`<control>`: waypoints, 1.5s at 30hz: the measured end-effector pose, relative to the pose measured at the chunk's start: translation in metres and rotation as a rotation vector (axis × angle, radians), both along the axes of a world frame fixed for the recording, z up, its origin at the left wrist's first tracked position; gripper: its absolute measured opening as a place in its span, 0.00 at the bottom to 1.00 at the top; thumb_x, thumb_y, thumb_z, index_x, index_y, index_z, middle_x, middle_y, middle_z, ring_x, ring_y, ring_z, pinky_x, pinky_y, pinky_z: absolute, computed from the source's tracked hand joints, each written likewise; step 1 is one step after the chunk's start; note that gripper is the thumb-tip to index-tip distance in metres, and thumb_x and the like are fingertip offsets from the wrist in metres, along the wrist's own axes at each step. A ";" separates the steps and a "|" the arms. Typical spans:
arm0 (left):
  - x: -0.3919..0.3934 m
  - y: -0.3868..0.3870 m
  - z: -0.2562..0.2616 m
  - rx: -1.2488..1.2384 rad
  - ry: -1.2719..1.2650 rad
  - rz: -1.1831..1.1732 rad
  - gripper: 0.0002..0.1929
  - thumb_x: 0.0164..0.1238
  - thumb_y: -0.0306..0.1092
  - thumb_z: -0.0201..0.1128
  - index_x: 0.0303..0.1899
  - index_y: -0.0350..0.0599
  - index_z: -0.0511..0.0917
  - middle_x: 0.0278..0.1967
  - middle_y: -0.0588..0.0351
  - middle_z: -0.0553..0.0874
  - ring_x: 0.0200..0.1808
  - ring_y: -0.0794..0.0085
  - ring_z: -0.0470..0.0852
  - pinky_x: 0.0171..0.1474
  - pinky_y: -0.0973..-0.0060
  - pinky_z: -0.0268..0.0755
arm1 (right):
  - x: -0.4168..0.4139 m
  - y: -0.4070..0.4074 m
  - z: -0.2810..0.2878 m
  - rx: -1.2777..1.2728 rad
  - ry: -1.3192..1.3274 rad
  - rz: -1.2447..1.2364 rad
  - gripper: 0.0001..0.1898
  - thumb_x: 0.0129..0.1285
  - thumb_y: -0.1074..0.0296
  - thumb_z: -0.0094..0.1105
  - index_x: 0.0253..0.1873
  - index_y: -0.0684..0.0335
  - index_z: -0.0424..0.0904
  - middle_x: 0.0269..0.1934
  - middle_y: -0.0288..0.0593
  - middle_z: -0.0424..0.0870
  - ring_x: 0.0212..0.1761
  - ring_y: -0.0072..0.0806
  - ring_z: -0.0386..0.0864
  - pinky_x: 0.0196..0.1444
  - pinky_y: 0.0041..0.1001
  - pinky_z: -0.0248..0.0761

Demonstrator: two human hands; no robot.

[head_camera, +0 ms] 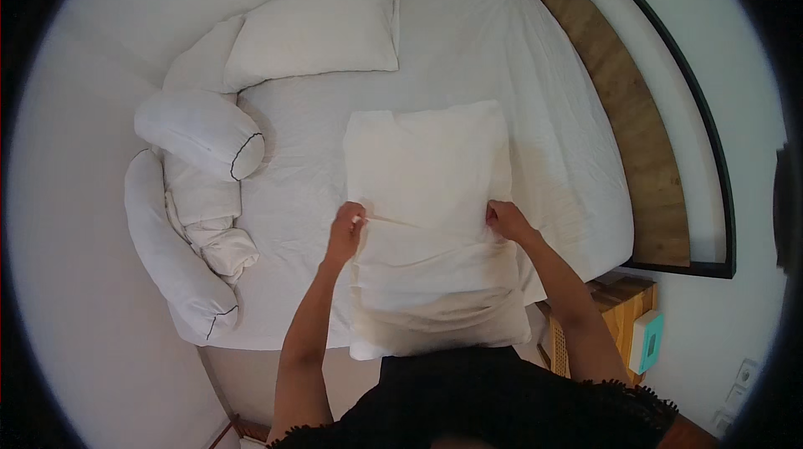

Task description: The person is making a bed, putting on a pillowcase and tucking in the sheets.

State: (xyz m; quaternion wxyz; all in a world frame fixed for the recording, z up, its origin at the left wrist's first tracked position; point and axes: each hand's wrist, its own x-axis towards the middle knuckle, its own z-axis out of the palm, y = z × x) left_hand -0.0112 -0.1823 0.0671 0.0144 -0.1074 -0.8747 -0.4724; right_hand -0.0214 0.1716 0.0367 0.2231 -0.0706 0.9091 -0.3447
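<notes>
A white pillow in a loose pillowcase (433, 167) lies on the near part of the bed, its lower end bunched in folds against my body. My left hand (347, 231) pinches the pillowcase fabric at the left edge, beside a crease that runs inward. At the right edge, my right hand (507, 221) has its fingers closed on the same fabric. Both hands are about level, halfway along the pillowcase. Under it spreads the white fitted sheet (295, 129) of the mattress.
Another white pillow (313, 35) lies at the far side. Two bolsters (201, 132) with dark piping and a crumpled white cloth (219, 242) are at the left. A wooden headboard (646, 154) in a black frame stands right, above a wooden nightstand (618, 305) bearing a turquoise-and-white box (646, 342).
</notes>
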 end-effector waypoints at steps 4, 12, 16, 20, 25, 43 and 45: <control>0.009 -0.001 0.007 0.288 -0.196 0.119 0.03 0.59 0.20 0.48 0.32 0.40 0.66 0.28 0.57 0.73 0.27 0.78 0.69 0.33 0.84 0.64 | -0.001 0.008 0.017 -0.048 0.066 -0.043 0.07 0.47 0.73 0.57 0.32 0.65 0.72 0.32 0.46 0.77 0.34 0.37 0.75 0.37 0.29 0.68; 0.007 0.009 0.007 0.221 -0.181 0.157 0.02 0.60 0.22 0.50 0.32 0.39 0.66 0.25 0.58 0.73 0.27 0.80 0.71 0.32 0.83 0.65 | 0.002 0.006 0.009 0.114 0.139 0.078 0.09 0.46 0.67 0.62 0.28 0.63 0.72 0.28 0.41 0.75 0.38 0.34 0.71 0.45 0.31 0.64; 0.005 -0.001 0.009 0.048 -0.093 -0.003 0.03 0.58 0.20 0.51 0.34 0.37 0.70 0.30 0.57 0.76 0.31 0.78 0.75 0.30 0.82 0.66 | -0.003 0.015 0.016 -0.367 0.302 -0.091 0.06 0.48 0.71 0.59 0.28 0.63 0.70 0.26 0.41 0.75 0.33 0.34 0.72 0.37 0.28 0.65; 0.023 -0.006 -0.001 -0.060 -0.276 -0.211 0.05 0.53 0.19 0.54 0.33 0.37 0.73 0.34 0.54 0.78 0.34 0.72 0.76 0.36 0.77 0.69 | 0.012 0.026 0.017 -0.307 0.257 -0.038 0.07 0.52 0.70 0.56 0.28 0.64 0.68 0.22 0.40 0.75 0.23 0.34 0.72 0.31 0.28 0.65; 0.091 -0.001 -0.022 -0.153 -0.416 -0.538 0.09 0.49 0.19 0.52 0.32 0.43 0.76 0.31 0.52 0.79 0.33 0.65 0.77 0.37 0.75 0.69 | 0.068 0.036 0.020 -0.133 -0.066 0.274 0.05 0.53 0.71 0.53 0.31 0.61 0.66 0.23 0.44 0.74 0.26 0.37 0.71 0.31 0.30 0.64; 0.080 -0.003 -0.032 -0.345 -0.318 -0.279 0.05 0.55 0.31 0.54 0.32 0.45 0.76 0.28 0.51 0.79 0.31 0.60 0.78 0.34 0.69 0.70 | 0.032 -0.004 0.014 0.124 -0.002 0.456 0.07 0.47 0.70 0.57 0.27 0.62 0.67 0.23 0.44 0.74 0.27 0.41 0.73 0.30 0.33 0.65; 0.047 -0.007 -0.006 -0.188 -0.533 -0.306 0.05 0.55 0.31 0.54 0.32 0.47 0.77 0.29 0.52 0.79 0.32 0.59 0.78 0.34 0.68 0.69 | -0.001 -0.030 0.053 -0.043 -0.049 0.392 0.05 0.50 0.70 0.53 0.27 0.64 0.68 0.26 0.48 0.75 0.34 0.43 0.73 0.35 0.35 0.66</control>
